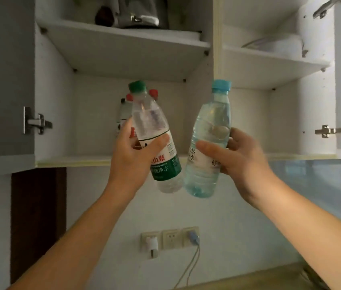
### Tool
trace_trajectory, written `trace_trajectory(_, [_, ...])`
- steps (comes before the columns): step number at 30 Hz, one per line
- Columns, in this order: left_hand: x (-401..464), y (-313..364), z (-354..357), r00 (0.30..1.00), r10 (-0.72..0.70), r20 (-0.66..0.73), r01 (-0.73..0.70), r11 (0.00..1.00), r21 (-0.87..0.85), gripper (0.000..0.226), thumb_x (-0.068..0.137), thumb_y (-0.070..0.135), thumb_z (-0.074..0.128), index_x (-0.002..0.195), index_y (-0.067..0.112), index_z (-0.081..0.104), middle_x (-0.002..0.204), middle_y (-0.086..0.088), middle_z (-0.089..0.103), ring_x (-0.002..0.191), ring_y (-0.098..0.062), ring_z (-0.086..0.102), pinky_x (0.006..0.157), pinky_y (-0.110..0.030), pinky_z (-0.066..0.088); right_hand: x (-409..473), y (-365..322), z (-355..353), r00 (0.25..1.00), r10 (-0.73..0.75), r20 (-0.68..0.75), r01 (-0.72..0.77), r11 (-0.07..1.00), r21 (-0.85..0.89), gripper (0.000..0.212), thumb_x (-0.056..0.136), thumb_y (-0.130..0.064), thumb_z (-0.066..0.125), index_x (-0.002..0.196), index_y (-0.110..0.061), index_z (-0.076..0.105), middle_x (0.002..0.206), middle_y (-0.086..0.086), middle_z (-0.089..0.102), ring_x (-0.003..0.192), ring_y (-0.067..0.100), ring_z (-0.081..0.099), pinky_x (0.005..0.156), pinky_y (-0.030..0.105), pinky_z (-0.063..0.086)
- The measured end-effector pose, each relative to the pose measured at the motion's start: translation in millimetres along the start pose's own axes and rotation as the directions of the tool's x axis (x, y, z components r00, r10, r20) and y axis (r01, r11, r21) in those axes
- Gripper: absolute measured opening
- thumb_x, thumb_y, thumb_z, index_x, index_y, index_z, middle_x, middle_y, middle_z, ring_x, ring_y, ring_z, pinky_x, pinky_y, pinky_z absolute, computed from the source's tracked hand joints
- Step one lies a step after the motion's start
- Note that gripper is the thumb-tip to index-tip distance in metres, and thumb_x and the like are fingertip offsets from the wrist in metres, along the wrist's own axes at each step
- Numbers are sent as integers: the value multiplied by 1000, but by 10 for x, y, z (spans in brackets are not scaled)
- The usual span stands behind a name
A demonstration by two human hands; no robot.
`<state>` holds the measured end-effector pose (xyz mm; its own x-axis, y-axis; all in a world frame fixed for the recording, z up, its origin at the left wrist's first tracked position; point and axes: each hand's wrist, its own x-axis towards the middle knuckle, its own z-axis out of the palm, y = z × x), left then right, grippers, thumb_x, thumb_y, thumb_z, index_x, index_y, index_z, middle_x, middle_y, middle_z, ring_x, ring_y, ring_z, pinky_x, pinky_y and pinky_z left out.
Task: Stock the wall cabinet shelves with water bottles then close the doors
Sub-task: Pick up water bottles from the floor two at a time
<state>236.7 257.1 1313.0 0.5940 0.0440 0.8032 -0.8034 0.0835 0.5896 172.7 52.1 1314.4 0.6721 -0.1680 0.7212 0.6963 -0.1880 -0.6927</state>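
Two bare forearms reach up from the near edge toward an open wall cabinet (123,114). On the left, the left hand (133,158) wraps its fingers and thumb round the middle of a green-capped water bottle (155,130), which tilts with its cap leaning left; its label is white above and green below. On the right, the right hand (234,155) grips a blue-capped water bottle (209,139) of pale blue plastic, cap leaning right. The bottoms of the two bottles sit just beside each other, near the front edge of the cabinet's bottom shelf (77,161).

Farther in, on that bottom shelf in the left compartment, red-capped bottles (154,93) stand partly hidden behind the green-capped one; how many I cannot tell. On the upper shelf of the left compartment sits a dark, blurred metal appliance (142,13). The right compartment's upper shelf holds pale, rounded items (278,43) that are too blurred to name. Both doors stand open, with a hinge (36,122) at the left and another hinge (332,130) at the right.

Below the cabinet, wall sockets (169,238) hold a white plug and a cable.
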Motion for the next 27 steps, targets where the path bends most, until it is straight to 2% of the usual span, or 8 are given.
trace_trajectory(3, [438,2,-165,995,64,-73,-61,997,37,52,82,34,81,128,43,59,106,16,75,92,-2,74,70,-26,62,406,16,222,999,-39,34,39,999,-8,41,79,-31,85,115,-22,69,103,-2,78,94,18,76,87,47,61])
trace_trajectory(6, [837,28,-374,993,106,-49,-94,975,202,52,79,42,81,123,53,55,102,21,73,86,3,72,69,-24,60,811,67,483,999,-32,21,32,999,-11,39,77,-37,85,110,-23,69,96,-6,79,88,14,77,83,43,62])
trace_trajectory(8, [1041,-8,-497,996,85,-29,-72,950,304,64,78,46,80,134,53,49,101,24,67,85,3,69,69,-23,57,1053,133,647,999,-27,23,27,1000,11,37,77,-36,86,107,-23,69,93,-7,79,85,11,77,79,39,62])
trace_trajectory(11, [1256,-171,-604,999,28,-29,-13,910,413,84,80,47,79,152,41,36,118,11,67,98,-9,68,78,-32,57,1357,245,864,999,-25,48,26,999,-20,36,77,-37,86,106,-24,69,90,-9,78,80,7,76,71,30,61])
trace_trajectory(15, [1384,-391,-641,996,-56,-68,81,896,436,92,82,51,77,157,39,26,115,0,63,84,-6,65,61,-22,49,1626,456,1079,996,48,69,-43,997,-62,36,75,-34,88,103,-24,67,91,-6,77,74,5,75,62,26,60])
trace_trajectory(19, [1461,-439,-714,992,-122,33,91,872,481,98,77,57,79,155,47,22,119,8,62,94,-10,65,73,-30,54,1704,658,1135,991,101,84,-95,993,-69,42,75,-35,88,110,-20,70,93,-4,78,80,10,77,71,32,63])
trace_trajectory(23, [1447,-402,-858,960,-218,178,82,824,561,109,67,46,89,153,52,20,103,16,65,89,-4,67,65,-27,57,1728,715,1070,996,64,64,-53,985,-162,42,75,-37,88,109,-21,70,94,-2,78,81,11,76,74,34,64])
trace_trajectory(27, [1371,-495,-842,942,-211,261,16,805,593,83,72,39,88,136,50,36,104,19,65,86,6,66,65,-18,55,1721,718,950,998,58,18,-53,977,-208,42,75,-40,87,108,-24,67,95,-3,76,83,12,75,74,34,64])
